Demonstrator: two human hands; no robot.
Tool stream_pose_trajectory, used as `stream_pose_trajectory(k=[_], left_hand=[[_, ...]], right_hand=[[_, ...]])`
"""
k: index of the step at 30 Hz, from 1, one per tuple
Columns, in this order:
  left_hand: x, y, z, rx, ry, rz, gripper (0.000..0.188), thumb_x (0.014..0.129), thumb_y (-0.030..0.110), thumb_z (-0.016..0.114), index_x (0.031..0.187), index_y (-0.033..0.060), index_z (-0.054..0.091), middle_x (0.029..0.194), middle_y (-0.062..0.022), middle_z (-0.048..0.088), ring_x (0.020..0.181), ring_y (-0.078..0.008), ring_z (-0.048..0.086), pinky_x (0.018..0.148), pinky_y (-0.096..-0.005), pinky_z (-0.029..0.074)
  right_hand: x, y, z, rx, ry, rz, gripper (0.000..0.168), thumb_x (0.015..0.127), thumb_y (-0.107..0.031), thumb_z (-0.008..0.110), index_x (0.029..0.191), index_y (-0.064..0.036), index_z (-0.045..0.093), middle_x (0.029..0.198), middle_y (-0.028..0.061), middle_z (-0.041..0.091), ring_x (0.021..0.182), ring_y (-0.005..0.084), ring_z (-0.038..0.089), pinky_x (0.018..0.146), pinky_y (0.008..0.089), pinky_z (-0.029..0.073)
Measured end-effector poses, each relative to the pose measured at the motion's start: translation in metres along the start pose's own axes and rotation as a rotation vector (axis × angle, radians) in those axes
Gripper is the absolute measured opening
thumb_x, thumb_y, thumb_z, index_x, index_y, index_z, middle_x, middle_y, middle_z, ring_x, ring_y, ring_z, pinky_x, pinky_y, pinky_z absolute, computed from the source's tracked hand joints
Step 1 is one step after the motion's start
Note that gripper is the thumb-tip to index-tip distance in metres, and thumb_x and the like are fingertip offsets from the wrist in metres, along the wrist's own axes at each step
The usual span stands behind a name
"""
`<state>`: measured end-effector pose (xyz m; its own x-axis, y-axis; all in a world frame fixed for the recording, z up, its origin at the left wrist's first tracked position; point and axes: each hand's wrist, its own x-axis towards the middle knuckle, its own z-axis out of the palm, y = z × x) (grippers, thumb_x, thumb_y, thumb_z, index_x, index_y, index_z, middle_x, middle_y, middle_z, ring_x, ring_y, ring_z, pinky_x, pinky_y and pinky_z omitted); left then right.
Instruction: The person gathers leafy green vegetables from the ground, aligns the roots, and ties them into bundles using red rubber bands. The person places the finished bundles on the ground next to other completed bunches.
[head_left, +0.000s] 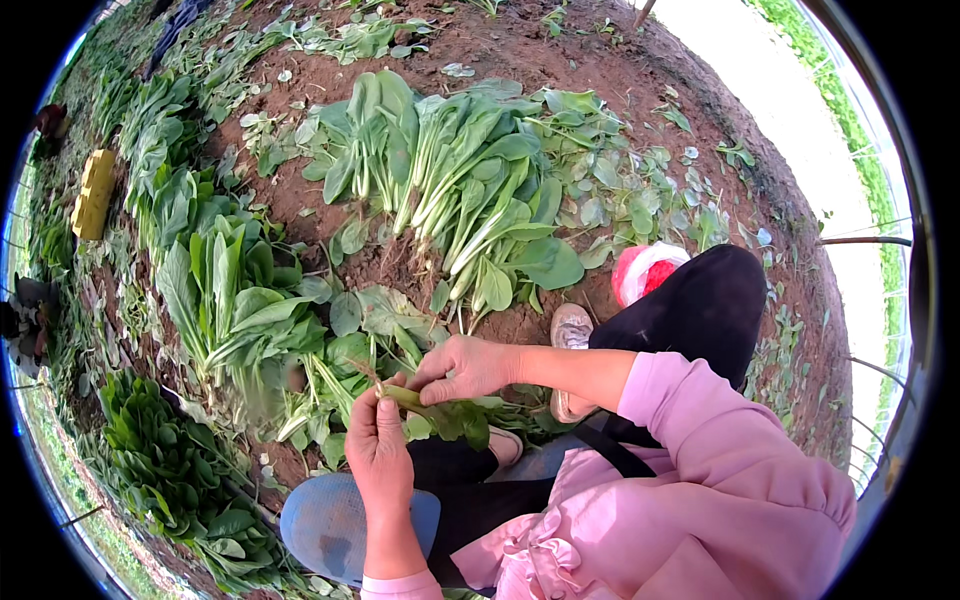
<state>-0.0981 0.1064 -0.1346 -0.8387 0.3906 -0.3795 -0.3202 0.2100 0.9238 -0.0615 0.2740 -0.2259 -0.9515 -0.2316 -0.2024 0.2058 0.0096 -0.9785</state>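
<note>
A leafy green plant with pale stalks and a thin root is between my two hands, its root end pointing up and left. My left hand pinches it at the root end. My right hand grips its stalks just to the right, with the leaves hanging below the fingers. Ahead of my hands, a fan of leafy greens with roots attached lies on the soil. Another pile of greens stands to the left, and loose leaves lie just beyond my hands.
A blue seat or pad is at the lower left by my legs. Dark greens are heaped at the left. A yellow block-shaped object sits farther left. A red and white bundle lies beside my knee. Loose leaves cover soil at the right.
</note>
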Motion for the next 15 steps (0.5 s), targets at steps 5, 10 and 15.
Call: stream_pose_trajectory(k=[5, 10, 15], left_hand=[[0.001, 0.017, -0.005, -0.171, 0.158, -0.009, 0.022, 0.095, 0.023, 0.045, 0.094, 0.0016, 0.050, 0.077, -0.0103, 0.058, 0.070, -0.0206, 0.061, 0.076, -0.0334, 0.049], [0.002, 0.024, -0.010, -0.275, 0.194, -0.072, 0.024, 0.092, 0.025, 0.043, 0.093, 0.0020, 0.049, 0.066, -0.0073, 0.048, 0.051, -0.0161, 0.048, 0.063, -0.0327, 0.049], [0.000, 0.022, -0.014, -0.276, 0.177, -0.058, 0.026, 0.092, 0.026, 0.045, 0.097, 0.0011, 0.050, 0.064, -0.0059, 0.046, 0.049, -0.0137, 0.042, 0.055, -0.0292, 0.044]], right_hand=[[0.020, 0.127, -0.072, -0.712, 0.287, 0.354, 0.015, 0.082, -0.017, 0.057, 0.087, -0.006, 0.066, 0.085, 0.0109, 0.064, 0.084, 0.0281, 0.061, 0.071, 0.0373, 0.048], [-0.006, 0.159, -0.076, -1.427, 0.023, 0.195, 0.014, 0.074, -0.012, 0.056, 0.086, -0.013, 0.062, 0.092, 0.0072, 0.054, 0.090, 0.0244, 0.056, 0.075, 0.0361, 0.042], [-0.016, 0.146, -0.084, -1.548, -0.062, 0.175, 0.008, 0.070, -0.012, 0.057, 0.077, -0.013, 0.060, 0.089, 0.0044, 0.052, 0.089, 0.0223, 0.053, 0.077, 0.0341, 0.040]])
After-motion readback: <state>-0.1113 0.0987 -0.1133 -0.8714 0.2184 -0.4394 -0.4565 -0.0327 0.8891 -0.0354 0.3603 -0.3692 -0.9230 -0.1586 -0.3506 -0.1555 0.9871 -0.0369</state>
